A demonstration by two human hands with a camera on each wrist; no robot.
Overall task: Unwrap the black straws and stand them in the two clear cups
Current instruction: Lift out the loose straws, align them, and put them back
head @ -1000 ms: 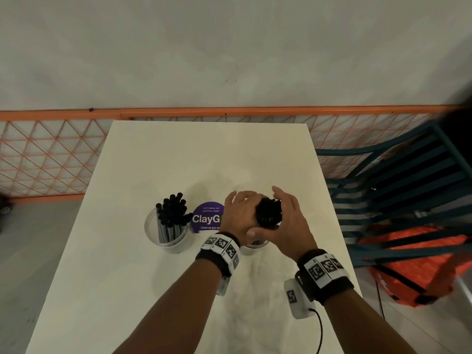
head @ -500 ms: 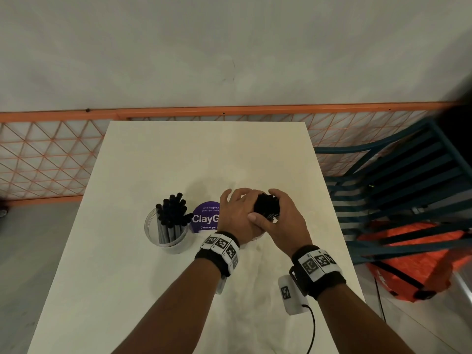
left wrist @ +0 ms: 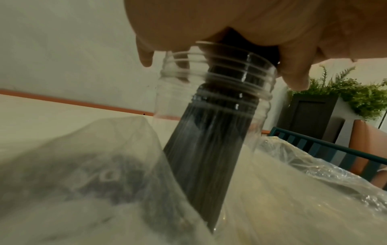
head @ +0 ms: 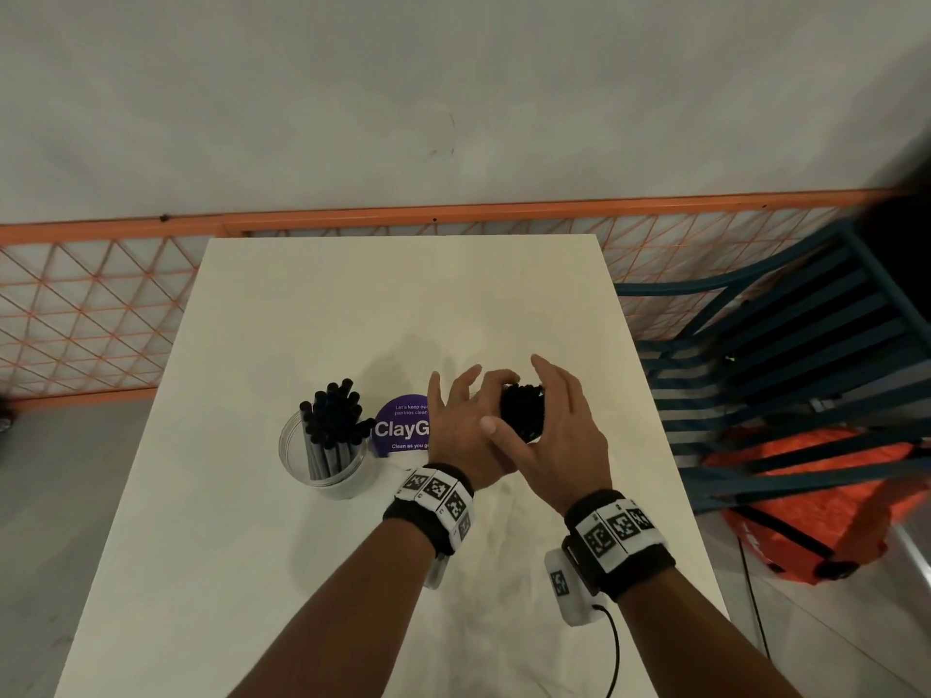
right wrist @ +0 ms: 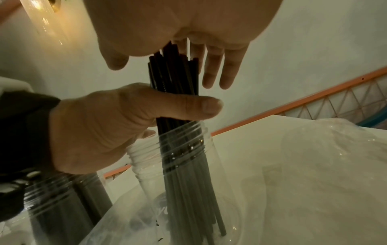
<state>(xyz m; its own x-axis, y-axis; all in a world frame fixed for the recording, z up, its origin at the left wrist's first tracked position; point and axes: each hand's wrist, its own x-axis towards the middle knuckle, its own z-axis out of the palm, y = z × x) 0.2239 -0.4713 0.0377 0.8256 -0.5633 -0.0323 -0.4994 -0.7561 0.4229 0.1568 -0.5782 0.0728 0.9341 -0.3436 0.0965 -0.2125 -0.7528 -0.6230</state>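
- Head view: since a second ago our right hand has opened, fingers now straight beside the black straws; our left hand grips that bundle. The left clear cup on the desk is already filled.
- Left wrist view: the bundle leans in the second clear cup, amid the plastic wrap; it could tip the light cup.
- Right wrist view: the left thumb clamps the straws; loosening it carelessly could spill them.

dim indoor light | soft shadows | wrist views blurred | edges warped
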